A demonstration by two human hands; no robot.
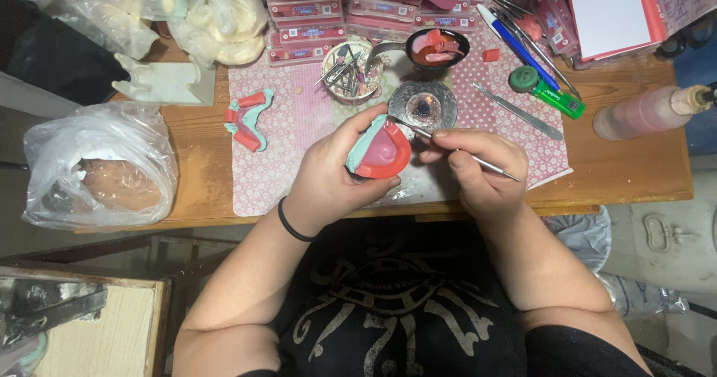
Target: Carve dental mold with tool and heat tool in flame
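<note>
My left hand (328, 175) grips a teal dental cast with a red wax rim (381, 151), tilted so its pink hollow faces up. Pinched like a pen in my right hand (478, 169) is a thin metal wax tool (489, 166); its tip touches the upper right edge of the wax rim. Just beyond the tool tip, a small round burner (423, 104) shows a faint flame. A second teal cast with red wax blocks (248, 118) lies on the pink patterned mat (299, 123) to the left.
A ladle of red wax pieces (437, 47), a cup of metal tools (349, 69), a scalpel (519, 112), a green lighter (549, 93), pens and stacked pink boxes (306, 19) crowd the back. A pink-filled bottle (646, 112) lies right; plastic bags (97, 164) sit left.
</note>
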